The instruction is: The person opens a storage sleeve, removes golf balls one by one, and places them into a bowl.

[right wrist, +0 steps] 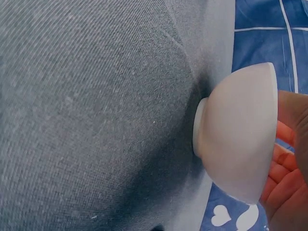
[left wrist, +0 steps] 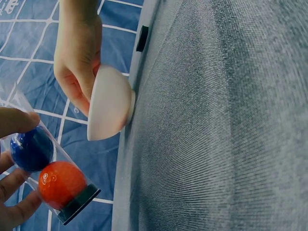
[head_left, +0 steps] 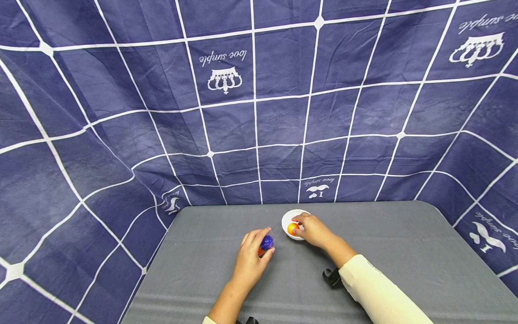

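My left hand (head_left: 248, 261) holds a clear tube (left wrist: 57, 152) above the table. Inside it a blue ball (left wrist: 32, 148) sits against an orange-red ball (left wrist: 62, 186), and a black cap (left wrist: 80, 205) closes the end beside the orange-red one. Toward the back of the table, a white bowl (head_left: 285, 221) stands upright on its foot. My right hand (head_left: 317, 231) reaches over the bowl's rim, thumb and fingers round a yellow-orange ball (head_left: 293, 229) within it. From the right wrist view the bowl's wall hides that ball and the fingertips.
Grey cloth covers the table (head_left: 388, 252). A blue curtain (head_left: 279, 121) with white grid lines rises behind it and at both sides. A black strap piece (head_left: 332, 278) shows at my right wrist, beside the cream sleeve (head_left: 380, 288).
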The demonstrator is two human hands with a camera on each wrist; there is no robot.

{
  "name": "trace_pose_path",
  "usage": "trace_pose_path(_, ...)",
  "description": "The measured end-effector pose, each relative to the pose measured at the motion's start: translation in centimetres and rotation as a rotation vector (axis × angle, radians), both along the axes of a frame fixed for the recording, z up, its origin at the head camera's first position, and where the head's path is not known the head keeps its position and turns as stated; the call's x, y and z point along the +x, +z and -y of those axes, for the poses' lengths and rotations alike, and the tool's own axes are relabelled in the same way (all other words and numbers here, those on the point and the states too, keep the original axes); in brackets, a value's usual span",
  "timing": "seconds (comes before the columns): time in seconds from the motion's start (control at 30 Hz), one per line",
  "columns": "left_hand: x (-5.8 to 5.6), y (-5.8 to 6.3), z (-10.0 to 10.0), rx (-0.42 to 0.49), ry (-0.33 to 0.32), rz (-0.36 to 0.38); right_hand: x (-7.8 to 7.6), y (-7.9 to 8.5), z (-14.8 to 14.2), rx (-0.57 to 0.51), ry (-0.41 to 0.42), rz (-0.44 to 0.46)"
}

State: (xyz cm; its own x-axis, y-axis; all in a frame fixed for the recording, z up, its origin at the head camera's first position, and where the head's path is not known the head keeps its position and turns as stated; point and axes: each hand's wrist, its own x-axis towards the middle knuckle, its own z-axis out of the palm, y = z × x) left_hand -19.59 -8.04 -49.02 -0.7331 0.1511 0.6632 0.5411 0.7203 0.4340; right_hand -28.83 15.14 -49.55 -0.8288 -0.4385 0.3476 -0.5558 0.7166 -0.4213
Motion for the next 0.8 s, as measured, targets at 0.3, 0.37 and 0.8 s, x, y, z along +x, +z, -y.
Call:
trace_pose_path(0.3,-0.1,0.1,0.0,-0.004,0.007,0.001,-0.1,-0.3,-0.2,-0.150,-0.045,-0.031)
trace_pose_path(0.37,-0.1,0.2,0.0,-0.006,0.008,0.000,0.0,-0.3,-0.3,-0.194,-0.049,-0.045)
trace_pose_path(0.8,-0.4,0.2,-0.1,0.017,-0.015,0.004,1.7,0.4,-0.4,-0.333,-0.026,-0.093)
